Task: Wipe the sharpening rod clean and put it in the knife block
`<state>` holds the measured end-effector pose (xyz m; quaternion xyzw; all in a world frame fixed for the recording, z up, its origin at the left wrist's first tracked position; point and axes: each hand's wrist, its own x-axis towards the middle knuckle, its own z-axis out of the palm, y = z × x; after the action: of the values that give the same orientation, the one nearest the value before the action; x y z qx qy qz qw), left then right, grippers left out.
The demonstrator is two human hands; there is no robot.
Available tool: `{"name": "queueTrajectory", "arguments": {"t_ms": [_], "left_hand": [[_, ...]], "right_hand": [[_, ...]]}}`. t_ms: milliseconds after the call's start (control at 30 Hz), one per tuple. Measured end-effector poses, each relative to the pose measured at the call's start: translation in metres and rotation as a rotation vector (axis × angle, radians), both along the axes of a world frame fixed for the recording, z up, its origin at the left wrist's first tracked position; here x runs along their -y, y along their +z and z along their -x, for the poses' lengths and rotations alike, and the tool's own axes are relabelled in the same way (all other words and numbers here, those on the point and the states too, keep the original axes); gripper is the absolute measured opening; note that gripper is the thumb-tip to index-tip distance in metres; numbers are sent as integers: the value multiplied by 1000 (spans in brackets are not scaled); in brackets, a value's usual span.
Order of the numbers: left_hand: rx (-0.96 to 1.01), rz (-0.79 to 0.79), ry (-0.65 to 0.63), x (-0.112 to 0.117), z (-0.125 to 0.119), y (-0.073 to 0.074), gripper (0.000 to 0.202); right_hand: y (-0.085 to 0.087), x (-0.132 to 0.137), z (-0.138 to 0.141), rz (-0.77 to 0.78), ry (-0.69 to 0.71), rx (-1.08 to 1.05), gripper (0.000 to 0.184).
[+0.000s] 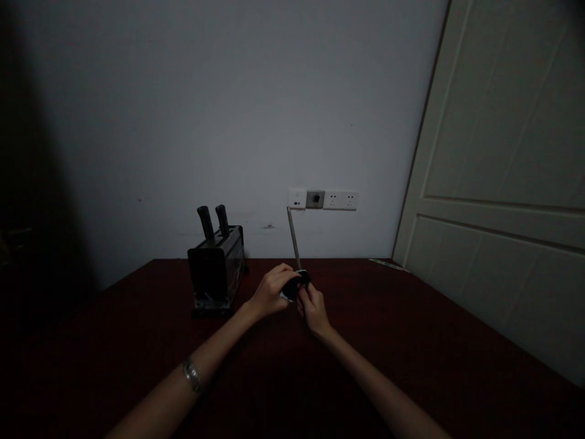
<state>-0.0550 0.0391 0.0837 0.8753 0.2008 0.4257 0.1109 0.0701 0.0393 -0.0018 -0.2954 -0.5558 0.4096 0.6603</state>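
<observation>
Over the middle of the dark red table [365, 341], a long thin grey metal rod [293, 236], shaped like a honing steel, points up and away toward the wall. My right hand [314, 310] is closed round its lower end, where the handle is mostly hidden. Just left of it, my left hand [273, 289] grips a black cloth [292, 286] with a pale edge. The cloth lies against the rod's base and the right fingers. Dim light hides its exact shape.
To the left stands a black knife block [208, 274] with two black-handled knives [205, 222] in its top. White wall sockets [340, 200] sit behind the rod. A flat thin strip [388, 264] lies at the back right edge, beside a pale panelled door [493, 183].
</observation>
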Motion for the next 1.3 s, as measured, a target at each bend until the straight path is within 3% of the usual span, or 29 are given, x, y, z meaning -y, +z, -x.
{"name": "queueTrajectory", "arguments": {"t_ms": [200, 367, 567, 900, 1300], "left_hand": [[27, 149, -77, 7, -6, 5, 39], [178, 270, -45, 8, -7, 8, 26], [137, 230, 85, 7, -5, 12, 10], [117, 265, 136, -10, 2, 7, 24], [146, 341, 154, -28, 20, 5, 23]], "right_hand": [[7, 4, -6, -79, -135, 155, 29], [12, 5, -4, -20, -1, 14, 31], [14, 9, -1, 17, 102, -55, 31], [14, 10, 0, 64, 147, -64, 31], [14, 12, 0, 57, 178, -103, 30]]}}
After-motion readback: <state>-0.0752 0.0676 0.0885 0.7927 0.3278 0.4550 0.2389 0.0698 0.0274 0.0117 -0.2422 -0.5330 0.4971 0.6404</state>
